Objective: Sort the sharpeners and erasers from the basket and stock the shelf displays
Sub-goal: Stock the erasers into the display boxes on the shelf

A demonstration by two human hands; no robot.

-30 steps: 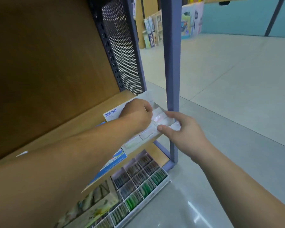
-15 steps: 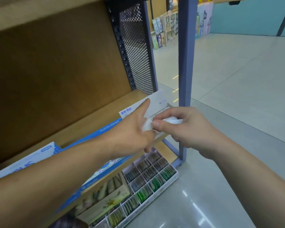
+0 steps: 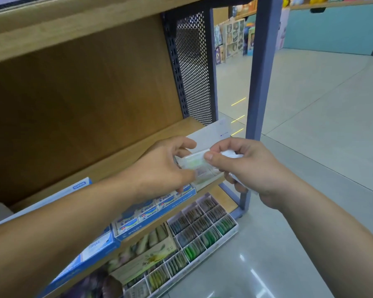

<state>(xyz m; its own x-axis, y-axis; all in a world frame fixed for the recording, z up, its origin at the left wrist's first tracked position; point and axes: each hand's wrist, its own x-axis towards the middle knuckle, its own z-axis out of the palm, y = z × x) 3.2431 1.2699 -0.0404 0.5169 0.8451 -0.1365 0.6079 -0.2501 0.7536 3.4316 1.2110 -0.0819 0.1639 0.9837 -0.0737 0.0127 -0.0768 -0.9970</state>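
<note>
From the head camera, I saw my left hand (image 3: 166,166) and right hand (image 3: 246,166) both pinching a pale wrapped eraser pack (image 3: 192,161) just above the white display box (image 3: 207,181) at the shelf (image 3: 164,133) edge, where I judged a loosened pinch could drop it to the floor (image 3: 310,190).

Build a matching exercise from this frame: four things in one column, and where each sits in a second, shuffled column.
Things
1. small pale packet
2. blue Pilot box
3. divided tray
4. perforated panel

Places
A. upright at the far end of the shelf bay
B. on the bottom shelf, near the floor
C. pinched between the left hand and the right hand
D. on the wooden shelf, below the left wrist

Pairs: 1-C, 2-D, 3-B, 4-A
</note>
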